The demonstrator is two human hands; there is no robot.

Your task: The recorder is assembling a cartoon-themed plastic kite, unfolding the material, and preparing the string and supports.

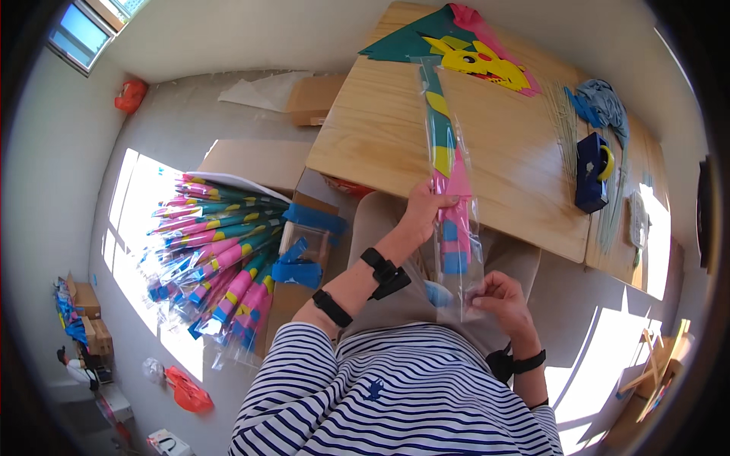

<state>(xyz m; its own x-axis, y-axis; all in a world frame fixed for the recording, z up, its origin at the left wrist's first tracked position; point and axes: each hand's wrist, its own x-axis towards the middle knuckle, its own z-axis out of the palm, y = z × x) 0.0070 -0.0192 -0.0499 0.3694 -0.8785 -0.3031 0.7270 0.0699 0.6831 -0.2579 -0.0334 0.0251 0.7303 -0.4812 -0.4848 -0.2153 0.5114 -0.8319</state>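
A rolled kite in green, yellow, pink and blue lies inside a long clear plastic sleeve. The sleeve's upper part reaches over the front edge of the wooden table, and its lower end hangs above my lap. My left hand is closed round the middle of the packed kite, thumb across the pink part. With thumb and fingertips, my right hand pinches the sleeve's lower end. Spread flat at the table's far side is a green and pink kite with a yellow cartoon figure.
A dark blue tape dispenser stands on the table's right, beside thin rods and a grey-blue cloth. Left of me, many packed kites fan out by cardboard and blue tape. Red plastic bags lie on the floor.
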